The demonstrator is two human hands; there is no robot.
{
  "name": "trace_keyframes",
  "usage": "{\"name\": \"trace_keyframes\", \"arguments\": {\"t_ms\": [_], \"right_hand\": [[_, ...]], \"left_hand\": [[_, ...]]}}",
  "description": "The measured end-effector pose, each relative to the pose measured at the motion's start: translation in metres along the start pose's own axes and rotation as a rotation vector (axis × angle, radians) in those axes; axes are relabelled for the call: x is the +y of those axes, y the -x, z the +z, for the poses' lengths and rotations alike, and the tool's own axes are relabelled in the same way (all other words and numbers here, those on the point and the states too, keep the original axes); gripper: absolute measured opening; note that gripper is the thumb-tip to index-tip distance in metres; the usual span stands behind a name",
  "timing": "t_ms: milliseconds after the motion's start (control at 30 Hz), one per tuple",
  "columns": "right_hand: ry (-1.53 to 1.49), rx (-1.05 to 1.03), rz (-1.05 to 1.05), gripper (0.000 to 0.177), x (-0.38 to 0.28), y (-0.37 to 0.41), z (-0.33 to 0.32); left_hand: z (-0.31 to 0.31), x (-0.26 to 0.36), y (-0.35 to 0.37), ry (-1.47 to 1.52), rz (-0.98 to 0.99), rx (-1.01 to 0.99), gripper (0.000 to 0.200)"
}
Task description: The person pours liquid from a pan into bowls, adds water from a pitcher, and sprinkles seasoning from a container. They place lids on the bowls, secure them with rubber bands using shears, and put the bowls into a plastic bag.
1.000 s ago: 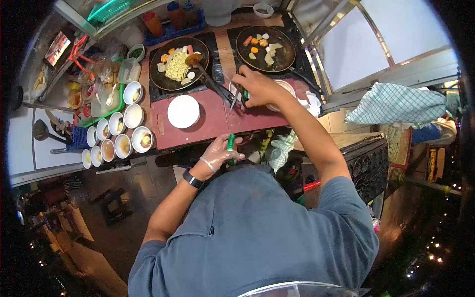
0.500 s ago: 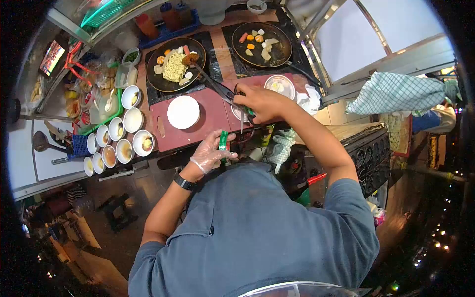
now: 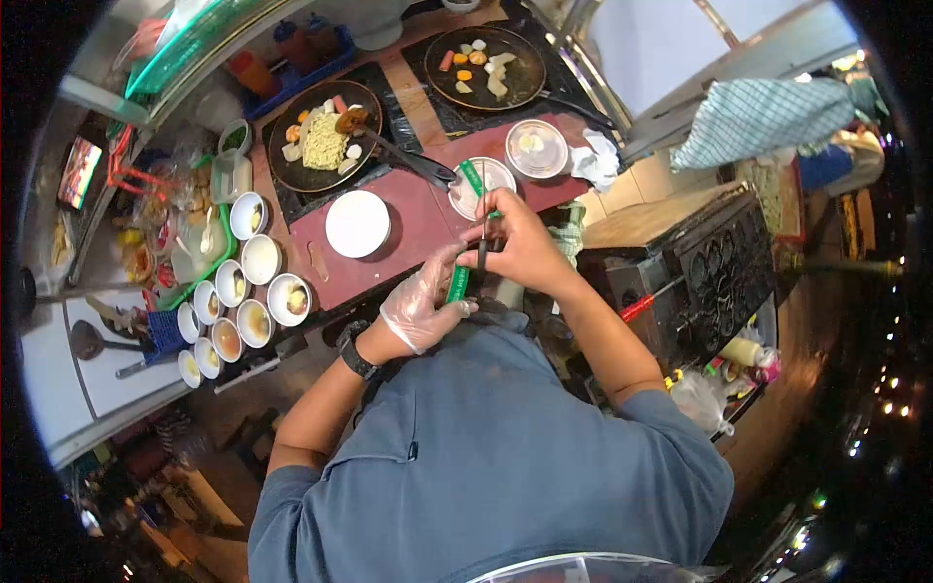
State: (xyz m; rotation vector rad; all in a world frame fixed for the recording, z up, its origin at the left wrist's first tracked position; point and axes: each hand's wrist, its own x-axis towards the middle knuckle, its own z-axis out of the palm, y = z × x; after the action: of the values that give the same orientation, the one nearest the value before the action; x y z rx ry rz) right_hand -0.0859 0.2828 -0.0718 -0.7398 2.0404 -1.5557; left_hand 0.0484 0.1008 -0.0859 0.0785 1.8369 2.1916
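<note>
My left hand (image 3: 425, 301), in a clear plastic glove, pinches a green strip with white lettering (image 3: 459, 283). Close against it, my right hand (image 3: 520, 248), bare, grips a thin-bladed tool with a black handle (image 3: 482, 255), its narrow blade running up past the fingers. I cannot tell whether this is a knife or scissors. Just beyond my hands sits a round clear-lidded tub (image 3: 498, 176) with another green strip (image 3: 470, 177) over its lid. A second lidded tub (image 3: 536, 149) stands to its right. Left of my hands is a white round bowl or lid (image 3: 358, 223).
Noodles and food pieces lie in the left pan (image 3: 284, 170), with a brown-headed utensil; the right pan (image 3: 530, 78) holds sausage and other pieces. Several small white bowls (image 3: 260, 259) stand at left. Crumpled white tissue (image 3: 595, 160) lies right, near a dark moulded griddle (image 3: 714, 272).
My right hand has come down and in to meet my left, and the tool's blade now points away from me. My left hand still holds the green strip, shifted slightly right.
</note>
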Motion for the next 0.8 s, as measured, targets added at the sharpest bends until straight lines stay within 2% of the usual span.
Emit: {"name": "trace_keyframes", "arguments": {"t_ms": [67, 133, 200, 333, 400, 433, 467, 533, 567, 600, 667, 700, 800], "right_hand": [[-0.351, -0.028, 0.14, 0.062, 0.014, 0.007, 0.01], [-0.276, 0.024, 0.104, 0.059, 0.018, 0.016, 0.012], [-0.262, 0.064, 0.159, 0.055, 0.017, 0.024, 0.013], [-0.093, 0.123, 0.123, 0.048, 0.022, 0.028, 0.013], [-0.018, 0.285, -0.043, 0.045, 0.042, 0.019, 0.005], [-0.018, 0.368, -0.062, 0.044, 0.046, 0.01, -0.006], [-0.121, 0.509, -0.098, 0.045, 0.049, -0.002, -0.012], [-0.102, 0.57, 0.046, 0.046, 0.065, -0.021, -0.04], [-0.106, 0.577, 0.043, 0.046, 0.078, -0.03, -0.044], [0.005, 0.62, 0.022, 0.044, 0.09, -0.038, -0.045], [0.11, 0.658, 0.002, 0.042, 0.101, -0.048, -0.047], [0.117, 0.644, -0.009, 0.042, 0.1, -0.052, -0.048], [0.117, 0.64, -0.071, 0.042, 0.106, -0.062, -0.048]], "left_hand": [[0.001, 0.012, -0.001, -0.218, 0.029, -0.069, 0.082], [-0.002, 0.01, 0.0, -0.317, 0.091, -0.102, 0.085], [-0.005, 0.006, -0.001, -0.603, 0.106, -0.062, 0.091], [-0.006, 0.004, -0.003, -0.75, 0.212, -0.024, 0.095], [-0.012, 0.018, -0.007, -0.94, 0.022, -0.035, 0.099], [-0.018, 0.016, -0.006, -1.025, 0.131, 0.011, 0.097], [-0.025, 0.017, -0.004, -1.026, 0.135, 0.007, 0.097], [-0.039, 0.023, 0.0, -1.115, -0.068, 0.006, 0.092], [-0.046, 0.026, 0.002, -1.07, -0.129, -0.011, 0.087], [-0.052, 0.024, 0.004, -1.077, -0.128, -0.014, 0.087], [-0.06, 0.018, 0.007, -1.044, 0.121, 0.038, 0.084], [-0.06, 0.019, 0.008, -0.988, 0.041, 0.024, 0.08], [-0.057, 0.019, 0.005, -0.996, 0.015, 0.045, 0.071]]}}
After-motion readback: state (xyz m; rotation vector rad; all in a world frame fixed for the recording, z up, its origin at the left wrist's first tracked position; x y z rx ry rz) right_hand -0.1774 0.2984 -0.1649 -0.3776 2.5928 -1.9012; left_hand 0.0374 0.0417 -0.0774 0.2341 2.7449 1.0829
